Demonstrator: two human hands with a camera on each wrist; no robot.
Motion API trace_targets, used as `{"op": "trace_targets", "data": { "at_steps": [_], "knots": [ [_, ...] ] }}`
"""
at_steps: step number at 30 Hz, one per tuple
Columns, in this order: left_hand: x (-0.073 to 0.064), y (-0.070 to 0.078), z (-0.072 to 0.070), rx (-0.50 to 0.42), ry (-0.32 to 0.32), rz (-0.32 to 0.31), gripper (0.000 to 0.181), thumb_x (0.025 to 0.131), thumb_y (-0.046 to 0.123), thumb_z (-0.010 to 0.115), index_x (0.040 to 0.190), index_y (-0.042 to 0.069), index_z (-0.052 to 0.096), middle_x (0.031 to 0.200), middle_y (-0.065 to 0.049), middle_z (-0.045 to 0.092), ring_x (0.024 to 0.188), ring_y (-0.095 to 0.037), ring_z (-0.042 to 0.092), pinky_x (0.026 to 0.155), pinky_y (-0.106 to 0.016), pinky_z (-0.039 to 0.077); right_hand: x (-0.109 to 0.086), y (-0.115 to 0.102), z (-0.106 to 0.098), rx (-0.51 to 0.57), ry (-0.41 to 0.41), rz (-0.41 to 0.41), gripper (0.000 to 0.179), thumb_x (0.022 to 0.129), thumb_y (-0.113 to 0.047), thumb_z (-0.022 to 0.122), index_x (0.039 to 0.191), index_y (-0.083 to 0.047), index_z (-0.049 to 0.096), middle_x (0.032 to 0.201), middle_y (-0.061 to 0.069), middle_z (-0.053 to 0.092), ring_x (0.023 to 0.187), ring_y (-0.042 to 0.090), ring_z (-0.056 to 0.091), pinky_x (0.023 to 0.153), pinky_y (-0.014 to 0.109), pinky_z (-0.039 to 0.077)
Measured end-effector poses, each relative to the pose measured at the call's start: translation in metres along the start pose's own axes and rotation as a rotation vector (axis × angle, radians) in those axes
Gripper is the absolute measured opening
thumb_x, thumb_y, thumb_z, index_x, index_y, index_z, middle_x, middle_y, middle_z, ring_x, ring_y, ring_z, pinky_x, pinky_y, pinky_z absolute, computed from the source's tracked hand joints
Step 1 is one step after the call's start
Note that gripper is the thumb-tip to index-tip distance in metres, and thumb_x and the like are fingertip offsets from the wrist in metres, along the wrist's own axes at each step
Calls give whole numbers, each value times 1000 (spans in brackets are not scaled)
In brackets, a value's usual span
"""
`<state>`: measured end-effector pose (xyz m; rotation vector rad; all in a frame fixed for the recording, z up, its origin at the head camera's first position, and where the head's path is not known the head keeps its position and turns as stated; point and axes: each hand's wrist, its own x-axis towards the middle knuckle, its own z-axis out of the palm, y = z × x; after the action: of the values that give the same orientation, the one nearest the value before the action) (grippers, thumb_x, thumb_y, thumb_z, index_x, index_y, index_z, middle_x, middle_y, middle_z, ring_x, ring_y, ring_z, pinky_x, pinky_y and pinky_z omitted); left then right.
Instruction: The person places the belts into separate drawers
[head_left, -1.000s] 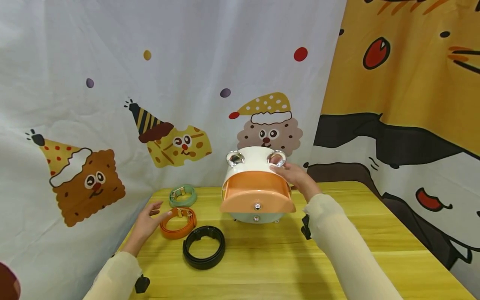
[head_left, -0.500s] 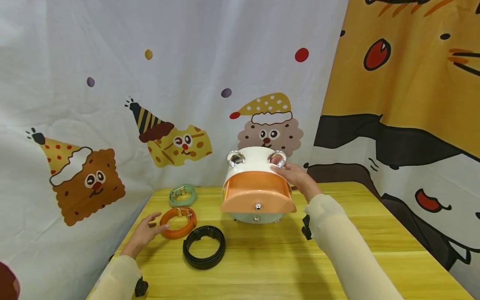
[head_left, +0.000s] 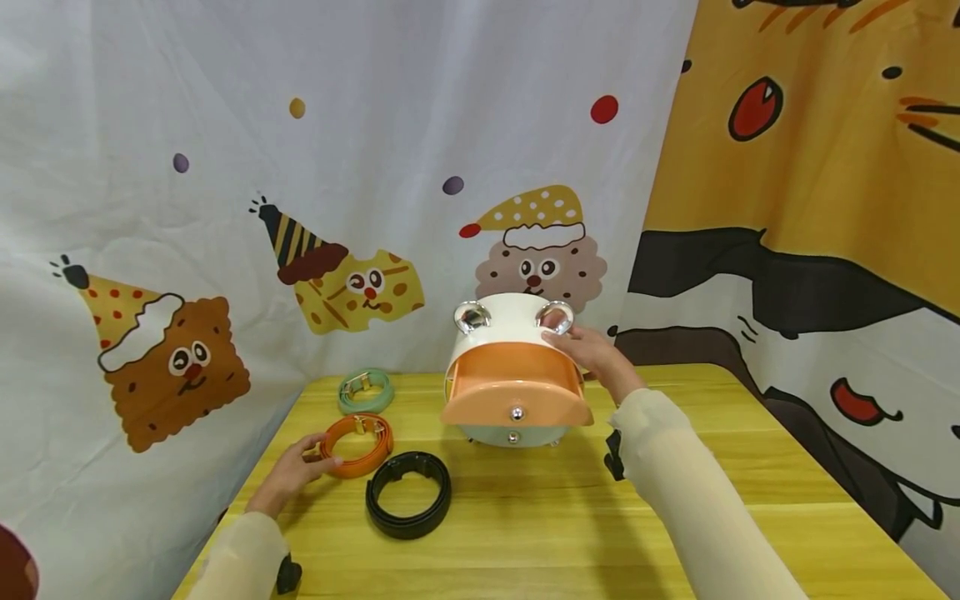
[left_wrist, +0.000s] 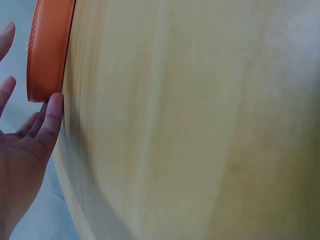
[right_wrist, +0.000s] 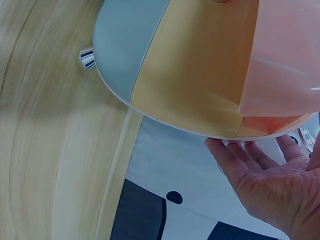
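Observation:
A coiled orange belt (head_left: 358, 470) lies on the table's left side. My left hand (head_left: 291, 475) is low beside it, fingers spread; in the left wrist view a fingertip sits right at the end of the orange belt (left_wrist: 47, 57). At the back middle stands a white frog-like drawer box (head_left: 512, 323) with two shiny round eyes. Its orange upper drawer (head_left: 517, 393) is pulled out, and no contents show. My right hand (head_left: 600, 357) rests against the box's right side, thumb near one eye. The right wrist view shows extended fingers (right_wrist: 227, 155) touching the curved side.
A coiled black belt (head_left: 408, 525) lies in front of the orange one, and a coiled green belt (head_left: 367, 407) behind it. The box's pale blue-green lower drawer (head_left: 487, 435) is pushed in. A printed curtain (head_left: 360, 167) hangs behind the wooden table (head_left: 525, 533).
My left hand has lowered toward the table and come to the orange belt's near left side. My right hand, the box and the belts have stayed in place.

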<state>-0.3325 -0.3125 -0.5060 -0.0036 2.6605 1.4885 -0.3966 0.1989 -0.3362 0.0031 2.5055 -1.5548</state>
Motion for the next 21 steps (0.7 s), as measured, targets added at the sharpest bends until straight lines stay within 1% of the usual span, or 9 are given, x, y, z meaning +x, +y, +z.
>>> {"op": "trace_targets", "data": {
  "at_steps": [3,6,11,14,21],
  "knots": [
    [2,-1,0,14,-10,8,77,92,30,73,149,-4,34,151,-33,29,130,-50,42,98,-57,43,0,0,1,-4,3,-1,76,95,-57,57,155,-16,35,147,19,44,131,37,45,99,54,44],
    [3,-2,0,32,-14,17,78,90,32,75,148,-5,36,144,-33,40,126,-48,45,98,-59,40,0,0,1,-5,3,-1,76,95,-57,57,156,-17,33,147,19,44,131,38,45,100,55,43],
    [6,-6,2,32,-1,16,77,87,30,79,144,-7,41,132,-31,52,119,-44,51,97,-57,41,-1,0,1,-10,1,0,77,96,-57,56,156,-16,32,148,19,43,131,38,44,100,55,43],
    [8,-9,2,34,7,25,76,86,28,80,142,-8,44,129,-30,55,117,-44,53,96,-55,42,-1,0,1,-3,-1,5,77,96,-56,56,157,-16,30,150,19,40,133,38,42,101,56,42],
    [10,-11,5,53,11,40,70,84,25,82,136,-10,49,132,-30,53,119,-44,52,98,-53,42,-2,-1,0,4,-5,10,77,96,-57,56,156,-15,31,150,19,39,134,37,42,102,54,42]
  ]
}}
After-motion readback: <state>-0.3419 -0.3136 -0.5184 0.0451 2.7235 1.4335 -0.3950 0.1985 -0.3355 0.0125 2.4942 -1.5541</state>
